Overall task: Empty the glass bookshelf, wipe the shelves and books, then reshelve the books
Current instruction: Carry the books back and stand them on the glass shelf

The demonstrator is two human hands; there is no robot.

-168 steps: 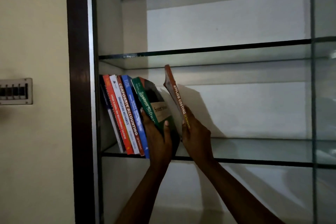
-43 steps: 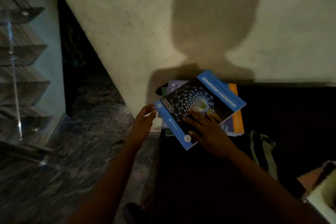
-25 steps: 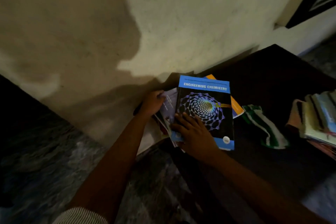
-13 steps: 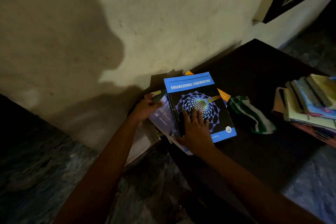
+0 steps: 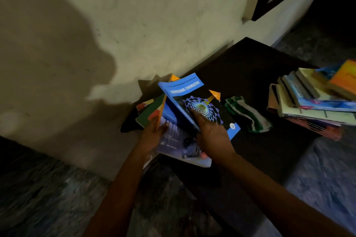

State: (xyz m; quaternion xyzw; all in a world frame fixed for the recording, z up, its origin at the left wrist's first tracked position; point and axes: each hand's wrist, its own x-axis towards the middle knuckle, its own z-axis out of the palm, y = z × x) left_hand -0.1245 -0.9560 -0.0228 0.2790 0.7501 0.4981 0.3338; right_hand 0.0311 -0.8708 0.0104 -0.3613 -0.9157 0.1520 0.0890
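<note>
- Books off the shelf: my right hand (image 5: 212,134) lies on the blue chemistry book (image 5: 194,94), fingers (image 5: 194,113) spread flat over its cover. The thumb is hidden at the near spine edge, so I cannot tell whether it pinches the book or only presses it.
- My left hand (image 5: 154,134) curls round the left edges of the lower books (image 5: 179,146), a fanned, untidy heap under the chemistry book at the wall end of the dark table (image 5: 250,63).
- The relation that counts: the chemistry book's long side runs away from me toward the wall (image 5: 154,15), title end far, and its left edge looks raised off the heap. My right hand sits at its near left corner and is clearly the nearer hand.
- To my right, a striped cloth (image 5: 248,115) lies just beside the book, and a second pile (image 5: 312,102) sits well apart.
- My judgement: lifting this book is a job for the right hand, with the left steadying what lies beneath.
</note>
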